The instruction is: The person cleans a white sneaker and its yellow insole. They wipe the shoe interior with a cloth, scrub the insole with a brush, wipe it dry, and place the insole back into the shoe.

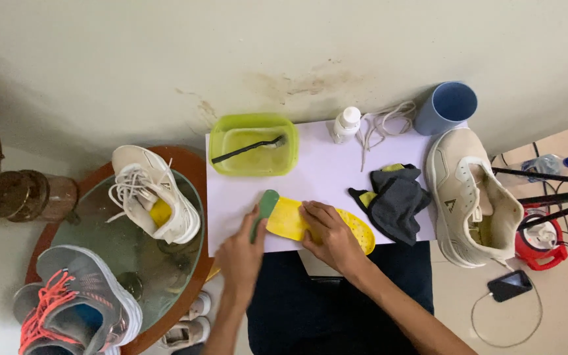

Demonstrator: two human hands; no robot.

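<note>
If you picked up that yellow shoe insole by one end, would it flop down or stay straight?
It would probably bend and droop: the yellow insole looks thin and flat, like foam. It likely weighs very little for its length. It seems apt to slide on the smooth white board, which may be why the right hand presses it down.

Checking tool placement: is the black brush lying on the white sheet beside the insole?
No, the black brush lies inside the green tub, away from the yellow insole.
</note>
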